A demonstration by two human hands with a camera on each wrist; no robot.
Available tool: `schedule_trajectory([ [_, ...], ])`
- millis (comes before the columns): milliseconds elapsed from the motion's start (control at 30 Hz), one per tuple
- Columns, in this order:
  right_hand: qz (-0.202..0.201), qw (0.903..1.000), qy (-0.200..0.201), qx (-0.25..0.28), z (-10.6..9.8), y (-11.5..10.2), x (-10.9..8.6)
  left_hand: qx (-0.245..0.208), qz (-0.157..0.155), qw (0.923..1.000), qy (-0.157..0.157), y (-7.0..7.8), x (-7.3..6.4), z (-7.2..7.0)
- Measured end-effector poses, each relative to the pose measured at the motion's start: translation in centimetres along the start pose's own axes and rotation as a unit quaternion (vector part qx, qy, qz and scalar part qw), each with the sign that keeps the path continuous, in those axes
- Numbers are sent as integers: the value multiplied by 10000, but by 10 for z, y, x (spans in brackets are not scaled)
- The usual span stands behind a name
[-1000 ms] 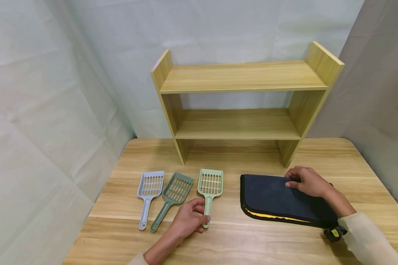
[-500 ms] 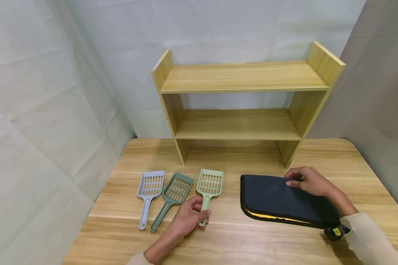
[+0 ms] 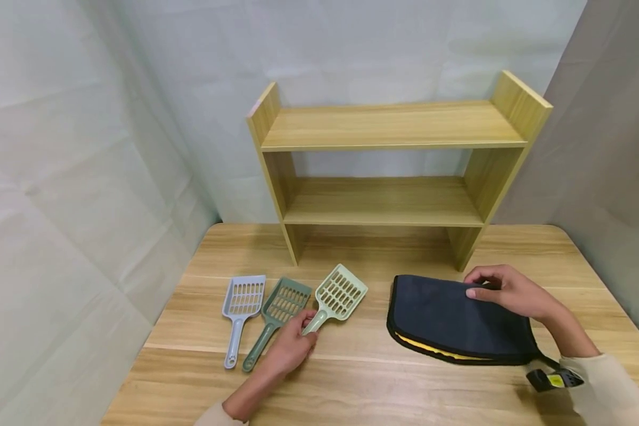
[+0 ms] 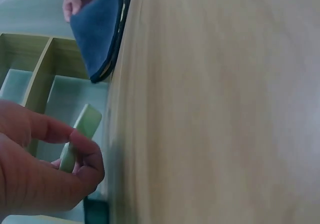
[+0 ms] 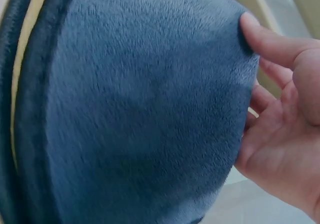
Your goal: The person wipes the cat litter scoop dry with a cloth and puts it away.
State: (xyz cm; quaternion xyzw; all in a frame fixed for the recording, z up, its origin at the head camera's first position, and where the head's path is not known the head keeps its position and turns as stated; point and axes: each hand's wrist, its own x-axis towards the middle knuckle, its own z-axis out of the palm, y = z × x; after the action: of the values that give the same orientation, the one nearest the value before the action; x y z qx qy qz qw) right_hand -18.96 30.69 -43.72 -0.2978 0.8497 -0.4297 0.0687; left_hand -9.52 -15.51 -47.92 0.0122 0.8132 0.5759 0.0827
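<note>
A light green litter scoop (image 3: pixel 318 320) is tilted, its slotted head towards the far right. My left hand (image 3: pixel 290 343) pinches its handle between thumb and fingers; the left wrist view shows this grip on the handle (image 4: pixel 88 120) too. Left of it lie a dark green litter scoop (image 3: pixel 261 346) and a pale blue one (image 3: pixel 234 340), heads pointing away. On the right lies a folded navy cloth (image 3: pixel 447 316) with black edging and a yellow inner side. With the thumb on top and fingers behind, my right hand (image 5: pixel 285 84) pinches the cloth's far edge.
A two-tier wooden shelf (image 3: pixel 394 142) stands at the back of the wooden table (image 3: pixel 362 384). Pale fabric (image 3: pixel 85 207) hangs behind it and on both sides. A small black device (image 3: pixel 554 380) is by the right wrist.
My left hand has turned the light green scoop clockwise, and its handle has moved left. My right hand has shifted slightly right, still pinching the cloth, which has moved a little with it.
</note>
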Motion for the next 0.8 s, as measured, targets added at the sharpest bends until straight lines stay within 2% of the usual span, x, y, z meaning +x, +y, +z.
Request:
schedule_trajectory([
  [133, -138, 9989, -6, 443, -2, -13, -4, 727, 267, 9963, 365, 4, 1, -6],
  [367, -557, 9902, 284, 1245, 2, -35, -7, 1088, 396, 9913, 623, 17, 1, -15],
  [467, -810, 9821, 554, 1608, 6, -42, -7, 1306, 635, 9865, 755, 22, 1, -19],
  [600, -1202, 9672, 939, 2030, 12, -50, -7, 1676, 1012, 9762, 936, 27, 1, -24],
  [800, -1474, 9507, 1625, 2190, 18, -66, -6, 2093, 1260, 9638, 1067, 36, 0, -30],
])
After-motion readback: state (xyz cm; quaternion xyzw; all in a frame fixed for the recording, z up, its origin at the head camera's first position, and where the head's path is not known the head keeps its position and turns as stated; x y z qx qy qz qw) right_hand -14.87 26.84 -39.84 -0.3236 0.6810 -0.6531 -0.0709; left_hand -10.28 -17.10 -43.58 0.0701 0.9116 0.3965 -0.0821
